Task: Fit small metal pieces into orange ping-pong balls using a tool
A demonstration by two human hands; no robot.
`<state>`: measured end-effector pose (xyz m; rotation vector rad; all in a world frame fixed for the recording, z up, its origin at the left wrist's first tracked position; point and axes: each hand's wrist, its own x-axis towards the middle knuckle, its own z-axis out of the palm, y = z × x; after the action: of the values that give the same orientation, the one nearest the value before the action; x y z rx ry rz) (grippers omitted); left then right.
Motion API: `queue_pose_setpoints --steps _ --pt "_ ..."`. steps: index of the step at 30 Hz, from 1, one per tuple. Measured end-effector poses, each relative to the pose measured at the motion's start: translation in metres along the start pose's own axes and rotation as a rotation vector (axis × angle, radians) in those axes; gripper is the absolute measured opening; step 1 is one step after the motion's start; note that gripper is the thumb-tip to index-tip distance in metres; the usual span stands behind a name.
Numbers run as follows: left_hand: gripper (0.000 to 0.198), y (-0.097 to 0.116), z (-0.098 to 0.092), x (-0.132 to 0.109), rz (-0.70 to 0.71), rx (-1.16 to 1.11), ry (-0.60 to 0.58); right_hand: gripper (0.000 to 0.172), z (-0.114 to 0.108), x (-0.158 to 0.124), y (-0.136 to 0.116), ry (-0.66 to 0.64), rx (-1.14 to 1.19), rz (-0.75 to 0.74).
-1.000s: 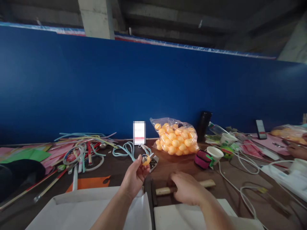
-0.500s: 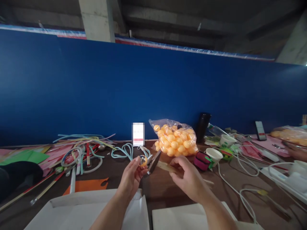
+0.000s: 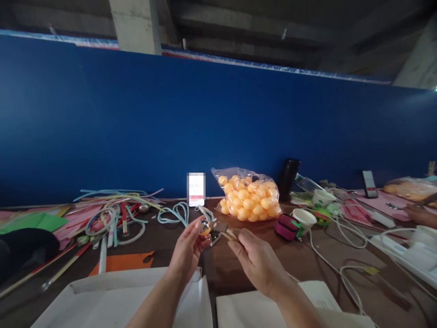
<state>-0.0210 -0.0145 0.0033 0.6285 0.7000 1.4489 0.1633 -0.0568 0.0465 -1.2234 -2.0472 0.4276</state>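
My left hand (image 3: 188,243) is closed, its fingertips pinching an orange plastic ball (image 3: 205,230) that looks cut open, with something dark and shiny inside. My right hand (image 3: 254,255) is wrapped round the handle of a wooden-handled knife (image 3: 220,226). Its flat, dark blade points left and meets the edge of the ball, or comes very close to it. Just beneath the blade is a small heap of dark, shiny bits (image 3: 215,237), too small to make out. Behind my hands sits a clear bag of orange balls (image 3: 247,200).
Pale blue tubing (image 3: 175,214) and a propped-up phone (image 3: 196,190) stand behind. Coloured tubes and paper (image 3: 44,222) crowd the left. White boxes (image 3: 112,296) lie in front. Rightward are a paper cup (image 3: 303,221), a magenta pouch (image 3: 287,227), cables (image 3: 344,284) and another person's hand (image 3: 419,213).
My right hand has turned and moved slightly left, bringing the knife blade from beside the ball up to it. My left hand keeps its hold on the ball, tilted a little.
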Motion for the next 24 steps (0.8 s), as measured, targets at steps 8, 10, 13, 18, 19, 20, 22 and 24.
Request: queue_pose_setpoints --steps 8,10,13,18,19,20,22,24 --pt "0.039 0.0 0.001 -0.001 -0.007 -0.005 -0.03 0.028 0.008 0.001 0.002 -0.008 -0.057 0.039" --pt "0.038 0.0 0.001 -0.001 -0.006 -0.005 -0.026 0.027 0.009 0.001 0.003 0.017 -0.051 0.03" --pt "0.036 0.0 0.001 0.0 -0.005 -0.014 -0.032 0.027 0.01 0.0 0.005 0.048 -0.055 0.024" --pt "0.034 0.0 0.001 0.0 -0.003 -0.044 -0.023 0.025 0.011 0.0 0.005 0.075 -0.07 0.006" --pt "0.034 0.0 0.001 0.0 -0.003 -0.048 -0.012 0.024 0.011 0.001 0.006 0.085 -0.059 -0.002" --pt "0.034 0.0 0.001 0.0 -0.006 -0.051 -0.007 0.025 0.011 0.001 0.006 0.092 -0.049 -0.007" --pt "0.035 0.001 0.0 0.0 -0.011 -0.055 -0.009 0.025 0.011 0.001 0.007 0.097 -0.048 -0.013" --pt "0.035 0.001 0.0 0.0 -0.007 -0.055 -0.018 0.025 0.013 0.001 0.008 0.107 -0.057 -0.025"
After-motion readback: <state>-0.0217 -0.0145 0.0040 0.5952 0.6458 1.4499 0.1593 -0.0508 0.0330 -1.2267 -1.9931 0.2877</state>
